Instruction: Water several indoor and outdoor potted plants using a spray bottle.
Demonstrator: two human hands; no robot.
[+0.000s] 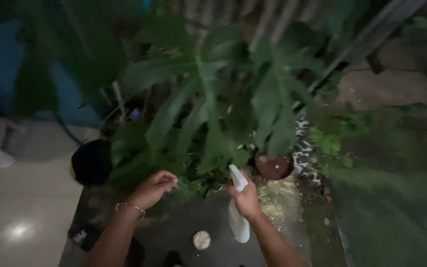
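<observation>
Spray bottle [238, 210] sits upright in my right hand [245, 198], nozzle aimed up at the big-leaf plant [223, 104] just ahead, my left hand [153, 189] loosely curled, pinching a low leaf.

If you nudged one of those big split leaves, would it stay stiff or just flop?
The big split leaf would probably bend and spring back: it is broad, thin and deeply cut, held out on a long stalk. It likely feels light for its size. The left hand reaches in near the lower leaves, while the right hand grips a white spray bottle.
</observation>
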